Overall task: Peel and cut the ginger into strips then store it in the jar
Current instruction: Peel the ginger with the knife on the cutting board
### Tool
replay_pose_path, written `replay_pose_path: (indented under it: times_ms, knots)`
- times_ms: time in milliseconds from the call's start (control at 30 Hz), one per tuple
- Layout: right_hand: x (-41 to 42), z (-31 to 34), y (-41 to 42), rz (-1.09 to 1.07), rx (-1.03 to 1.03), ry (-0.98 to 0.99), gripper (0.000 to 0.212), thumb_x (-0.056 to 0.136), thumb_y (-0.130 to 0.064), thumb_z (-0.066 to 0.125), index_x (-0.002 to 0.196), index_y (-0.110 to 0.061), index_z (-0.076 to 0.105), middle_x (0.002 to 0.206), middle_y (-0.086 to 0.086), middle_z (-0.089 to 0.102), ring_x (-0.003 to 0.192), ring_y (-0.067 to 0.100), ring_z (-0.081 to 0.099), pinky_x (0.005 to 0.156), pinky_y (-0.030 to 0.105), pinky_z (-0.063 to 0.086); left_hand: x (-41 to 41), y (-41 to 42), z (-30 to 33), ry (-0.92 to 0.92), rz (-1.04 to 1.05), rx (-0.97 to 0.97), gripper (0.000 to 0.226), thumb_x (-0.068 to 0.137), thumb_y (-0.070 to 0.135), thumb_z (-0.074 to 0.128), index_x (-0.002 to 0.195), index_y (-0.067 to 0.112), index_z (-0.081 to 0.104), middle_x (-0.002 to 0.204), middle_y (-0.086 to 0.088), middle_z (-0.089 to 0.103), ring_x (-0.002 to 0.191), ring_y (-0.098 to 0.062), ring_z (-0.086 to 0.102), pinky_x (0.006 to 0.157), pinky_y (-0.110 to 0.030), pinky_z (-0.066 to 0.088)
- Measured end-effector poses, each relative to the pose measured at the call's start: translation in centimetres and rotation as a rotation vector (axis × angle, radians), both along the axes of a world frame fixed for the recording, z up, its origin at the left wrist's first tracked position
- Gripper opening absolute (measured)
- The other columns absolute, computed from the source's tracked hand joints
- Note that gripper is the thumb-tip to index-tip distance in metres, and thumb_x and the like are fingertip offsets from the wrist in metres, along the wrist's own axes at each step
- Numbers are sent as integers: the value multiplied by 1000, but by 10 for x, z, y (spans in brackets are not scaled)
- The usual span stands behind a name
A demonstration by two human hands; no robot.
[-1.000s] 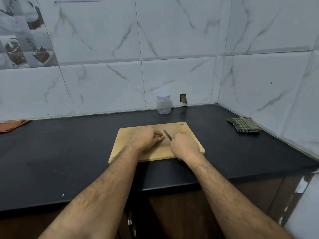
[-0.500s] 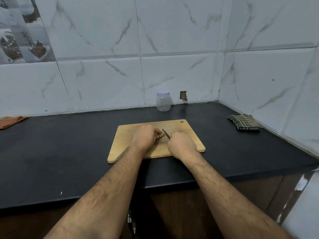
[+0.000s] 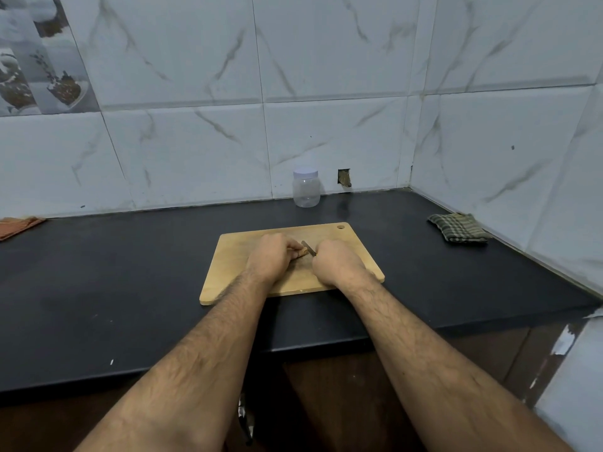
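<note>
A wooden cutting board (image 3: 235, 272) lies on the black counter. My left hand (image 3: 272, 256) rests on the board, fingers curled over a small piece of ginger (image 3: 302, 253), of which only a sliver shows at the fingertips. My right hand (image 3: 336, 264) is closed on a knife (image 3: 308, 247); its dark blade points away from me and sits right beside the ginger. A clear plastic jar (image 3: 306, 188) with a pale lid on stands behind the board against the tiled wall.
A folded green checked cloth (image 3: 458, 227) lies at the right by the corner wall. An orange cloth (image 3: 18, 225) sits at the far left edge. The counter's front edge (image 3: 359, 340) runs just below the board.
My right hand has drawn closer to the left, bringing the knife blade up against the ginger. The left hand has stayed in place on the board.
</note>
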State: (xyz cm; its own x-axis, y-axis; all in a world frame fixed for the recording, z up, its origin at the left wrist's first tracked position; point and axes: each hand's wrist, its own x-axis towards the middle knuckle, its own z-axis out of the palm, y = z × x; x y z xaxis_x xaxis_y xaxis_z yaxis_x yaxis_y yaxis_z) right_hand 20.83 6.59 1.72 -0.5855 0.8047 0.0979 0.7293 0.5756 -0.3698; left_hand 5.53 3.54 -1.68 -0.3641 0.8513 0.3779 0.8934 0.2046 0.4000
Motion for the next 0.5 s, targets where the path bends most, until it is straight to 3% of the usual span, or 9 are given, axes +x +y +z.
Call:
replay_pose_path:
  times_ms: [200, 400, 500]
  knots:
    - [16, 0, -11, -16, 27, -64, 26, 93, -4, 45, 112, -9, 63, 113, 9, 64, 100, 26, 61, 70, 31, 43, 0, 0, -2, -34, 21, 1, 24, 93, 12, 65, 114, 18, 75, 119, 5, 71, 113, -13, 63, 93, -19, 42]
    - [25, -5, -19, -55, 7, -50, 27, 93, -4, 44, 110, -10, 64, 111, 8, 64, 88, 23, 57, 68, 32, 47, 4, -1, 1, -49, 55, -41, 24, 95, 16, 63, 116, 20, 74, 120, 5, 71, 113, -14, 62, 93, -22, 44]
    - [23, -4, -14, -75, -28, -3, 26, 92, -3, 46, 110, -8, 64, 108, 8, 63, 89, 25, 56, 68, 32, 44, 9, 0, 6, -28, 69, -73, 21, 97, 26, 62, 113, 23, 76, 116, 4, 73, 108, -16, 63, 82, -23, 44]
